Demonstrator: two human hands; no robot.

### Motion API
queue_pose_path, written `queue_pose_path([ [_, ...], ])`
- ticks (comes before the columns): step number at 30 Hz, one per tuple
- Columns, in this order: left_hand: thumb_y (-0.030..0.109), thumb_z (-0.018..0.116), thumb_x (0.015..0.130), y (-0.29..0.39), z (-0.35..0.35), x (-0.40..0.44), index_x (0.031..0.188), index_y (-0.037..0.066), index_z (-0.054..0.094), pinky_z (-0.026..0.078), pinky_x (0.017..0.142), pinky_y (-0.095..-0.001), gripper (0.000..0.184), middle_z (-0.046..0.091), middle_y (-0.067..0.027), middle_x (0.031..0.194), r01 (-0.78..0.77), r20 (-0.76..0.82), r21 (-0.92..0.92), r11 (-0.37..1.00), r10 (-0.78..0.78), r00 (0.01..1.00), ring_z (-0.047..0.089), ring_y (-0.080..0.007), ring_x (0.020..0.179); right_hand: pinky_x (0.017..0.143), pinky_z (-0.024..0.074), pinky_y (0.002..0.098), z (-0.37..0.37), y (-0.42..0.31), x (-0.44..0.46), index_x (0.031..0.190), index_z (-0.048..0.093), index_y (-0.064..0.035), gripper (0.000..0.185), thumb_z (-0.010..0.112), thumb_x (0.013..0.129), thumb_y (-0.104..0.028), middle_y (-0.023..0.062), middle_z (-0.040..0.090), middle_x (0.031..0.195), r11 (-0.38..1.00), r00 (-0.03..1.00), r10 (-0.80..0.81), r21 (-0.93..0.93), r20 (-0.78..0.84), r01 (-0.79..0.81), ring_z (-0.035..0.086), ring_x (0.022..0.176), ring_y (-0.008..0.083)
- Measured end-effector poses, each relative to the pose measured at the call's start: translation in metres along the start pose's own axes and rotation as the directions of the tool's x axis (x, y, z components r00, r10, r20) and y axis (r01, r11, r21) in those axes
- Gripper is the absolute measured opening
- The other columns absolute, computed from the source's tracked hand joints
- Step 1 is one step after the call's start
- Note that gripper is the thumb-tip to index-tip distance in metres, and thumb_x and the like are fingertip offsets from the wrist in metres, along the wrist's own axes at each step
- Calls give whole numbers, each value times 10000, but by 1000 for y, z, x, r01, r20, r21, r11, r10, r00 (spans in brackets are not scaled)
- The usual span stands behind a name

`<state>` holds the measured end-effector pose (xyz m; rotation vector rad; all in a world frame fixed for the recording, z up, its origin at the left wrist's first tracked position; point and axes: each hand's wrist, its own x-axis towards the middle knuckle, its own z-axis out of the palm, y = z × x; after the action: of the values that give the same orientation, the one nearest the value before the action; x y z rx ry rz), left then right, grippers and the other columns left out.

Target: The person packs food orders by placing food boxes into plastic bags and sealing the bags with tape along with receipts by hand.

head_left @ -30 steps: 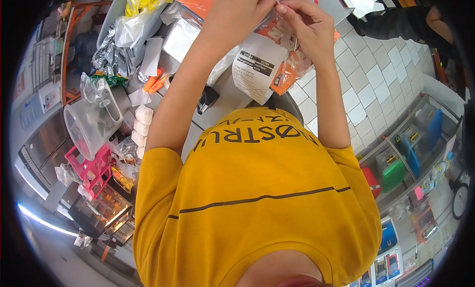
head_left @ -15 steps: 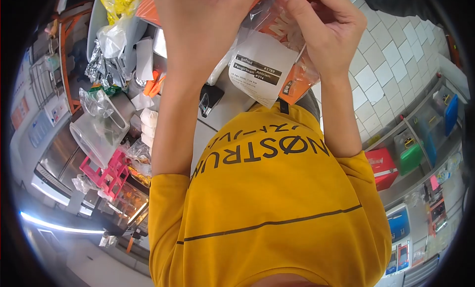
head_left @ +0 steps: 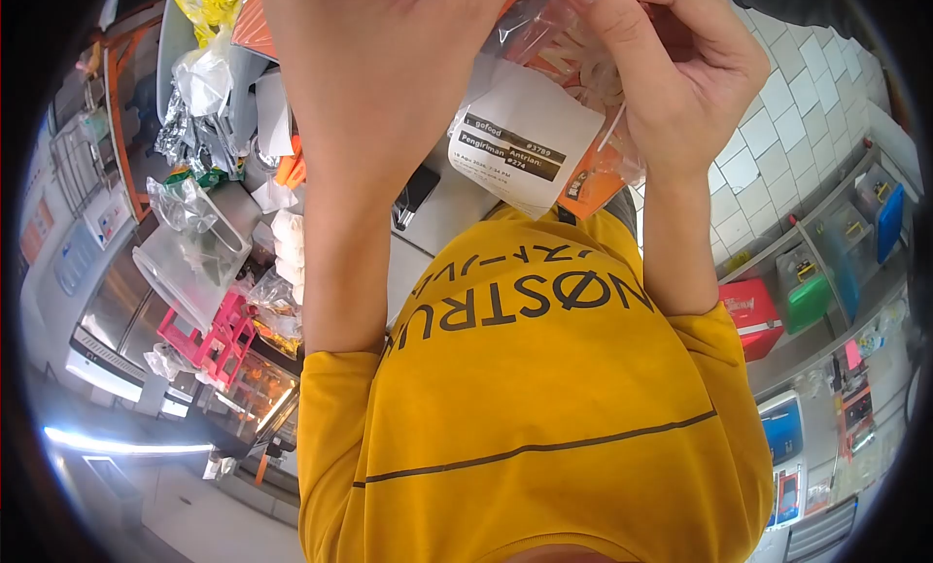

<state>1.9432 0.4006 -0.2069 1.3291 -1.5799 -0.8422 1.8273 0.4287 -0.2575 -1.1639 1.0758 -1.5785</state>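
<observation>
A clear plastic bag (head_left: 530, 29) with orange packaging inside hangs between my hands at the top edge. A white printed receipt (head_left: 510, 140) reading "gofood" lies against its near side. My right hand (head_left: 685, 68) pinches the bag's upper part between thumb and curled fingers. My left hand (head_left: 389, 87) is closed at the bag's other side, its back towards me and its fingertips cut off by the frame. Below the receipt an orange box corner (head_left: 593, 194) shows through the plastic.
At left are a grey bin (head_left: 175, 68) with plastic and foil, orange-handled scissors (head_left: 292, 165), a clear container (head_left: 190, 262) and a pink rack (head_left: 209, 340). A black object (head_left: 416, 196) lies on the counter. A red box (head_left: 748, 320) stands on the right shelf beside tiled floor (head_left: 768, 145).
Both hands have moved slightly apart, the left one leftward and the right one rightward. The bag and receipt have shifted a little down and stay at the hands.
</observation>
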Motion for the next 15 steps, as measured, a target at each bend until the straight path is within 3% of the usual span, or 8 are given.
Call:
queue_pose_path([
  [1,-126,619,732,0,0,0,933,-42,581,486,698,-177,221,620,-65,816,-18,-18,54,998,19,1000,590,-91,759,498,360,185,-1,0,0,696,641,45,43,659,734,47,75,565,684,1000,1000,16,2,1,-16,512,560,81],
  [4,-125,623,730,-11,-6,3,933,-40,584,489,694,-178,224,621,-65,814,50,22,-132,990,-47,999,592,-91,764,492,368,186,-2,3,2,703,638,45,45,652,745,48,76,563,681,996,996,-82,-41,36,83,518,545,85],
  [7,-125,625,728,-9,-4,-1,932,-39,586,491,687,-181,226,620,-66,814,35,10,-158,987,-34,999,593,-92,764,491,377,185,3,-1,0,718,638,47,39,646,756,48,75,561,681,1000,1000,9,-2,9,-9,523,536,88],
  [10,-125,618,733,-5,0,-5,943,-43,584,489,685,-180,228,620,-66,812,-91,-45,47,995,93,995,593,-93,759,485,377,186,6,-1,-1,727,640,45,39,650,764,40,73,560,681,998,998,55,26,-19,-54,530,538,87],
  [13,-126,604,743,-6,-7,-4,952,-49,585,486,683,-179,223,620,-69,805,59,2,-229,972,-61,998,593,-96,756,470,373,185,6,1,0,734,643,46,36,660,764,34,72,563,689,1000,1000,-17,8,-19,17,531,535,86],
  [15,-104,587,772,8,-14,-8,953,-52,588,481,675,-176,188,617,-66,800,85,25,-205,975,-82,996,593,-97,752,461,372,184,3,-1,2,739,645,48,32,666,759,34,72,563,694,992,995,-98,-82,24,100,527,529,84],
])
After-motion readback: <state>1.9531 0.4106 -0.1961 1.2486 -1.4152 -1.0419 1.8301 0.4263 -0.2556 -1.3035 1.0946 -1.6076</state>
